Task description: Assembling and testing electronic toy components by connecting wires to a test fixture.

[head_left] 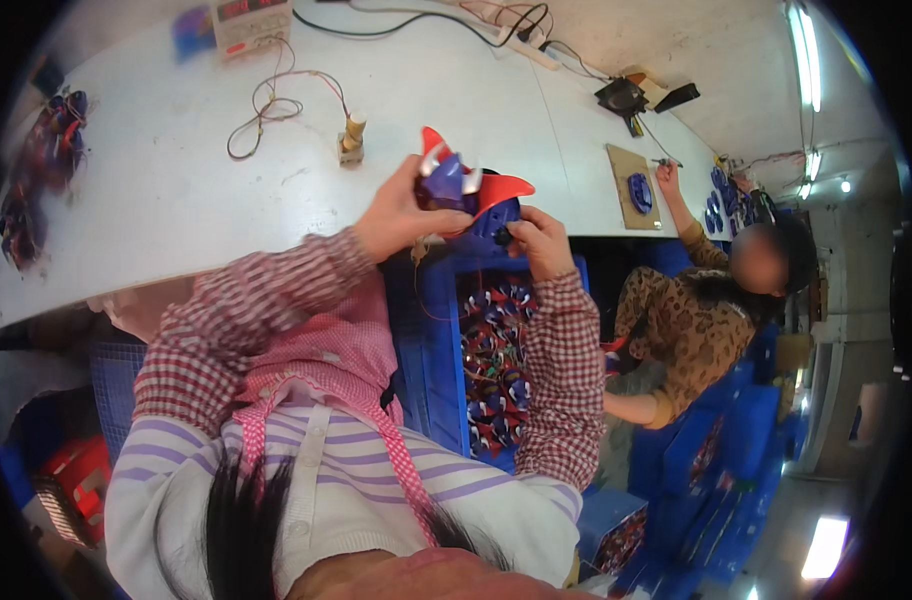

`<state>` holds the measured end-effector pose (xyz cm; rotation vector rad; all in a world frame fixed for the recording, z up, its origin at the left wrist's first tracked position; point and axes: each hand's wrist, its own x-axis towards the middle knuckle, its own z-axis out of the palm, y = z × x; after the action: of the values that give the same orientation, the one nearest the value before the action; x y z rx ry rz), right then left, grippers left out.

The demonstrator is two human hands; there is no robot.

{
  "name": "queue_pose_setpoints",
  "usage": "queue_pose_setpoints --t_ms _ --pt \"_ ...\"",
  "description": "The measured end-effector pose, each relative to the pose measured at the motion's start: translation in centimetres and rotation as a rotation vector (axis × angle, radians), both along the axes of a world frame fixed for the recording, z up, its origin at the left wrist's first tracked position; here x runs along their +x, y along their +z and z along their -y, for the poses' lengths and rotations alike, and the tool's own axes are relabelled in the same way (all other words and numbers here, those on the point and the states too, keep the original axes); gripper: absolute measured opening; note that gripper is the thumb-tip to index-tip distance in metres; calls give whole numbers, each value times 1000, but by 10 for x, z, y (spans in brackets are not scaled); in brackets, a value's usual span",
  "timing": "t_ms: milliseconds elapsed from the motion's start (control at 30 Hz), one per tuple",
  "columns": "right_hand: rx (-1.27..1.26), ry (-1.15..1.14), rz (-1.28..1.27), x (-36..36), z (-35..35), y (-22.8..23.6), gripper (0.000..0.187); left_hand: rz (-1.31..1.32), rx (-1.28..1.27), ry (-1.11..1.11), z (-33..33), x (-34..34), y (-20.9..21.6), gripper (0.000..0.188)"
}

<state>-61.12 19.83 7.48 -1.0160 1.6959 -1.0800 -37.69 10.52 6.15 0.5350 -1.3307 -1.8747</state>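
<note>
A blue plastic toy part (442, 187) with red wing-like pieces and white horn-shaped tips is held up over the front edge of the white table (186, 190). My left hand (396, 217) grips it from the left, with the thumb across its lower side. At its lower right, my right hand (542, 243) pinches the blue body between thumb and fingers; the exact spot they hold is partly hidden. Thin wires hang under the part. Below my hands stands a blue crate (450, 375) full of similar red, white and blue toy parts (491, 400).
A small block with a tan top (351, 145) is wired to a power supply (251, 28) at the back. Wired blue parts (41, 180) lie far left. To the right, a co-worker (696, 300) holds a thin tool above a blue part (638, 193) on a brown board (618, 170).
</note>
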Motion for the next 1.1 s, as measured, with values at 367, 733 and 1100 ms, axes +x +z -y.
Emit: queue_pose_setpoints --t_ms 367,733,1100 --pt "46 360 202 79 6 36 32 339 -289 513 -35 256 51 74" --pt "94 370 162 180 123 -56 26 623 -227 808 82 316 -37 65" --pt "-180 67 -265 151 134 -43 56 1069 -475 984 124 323 -75 54"
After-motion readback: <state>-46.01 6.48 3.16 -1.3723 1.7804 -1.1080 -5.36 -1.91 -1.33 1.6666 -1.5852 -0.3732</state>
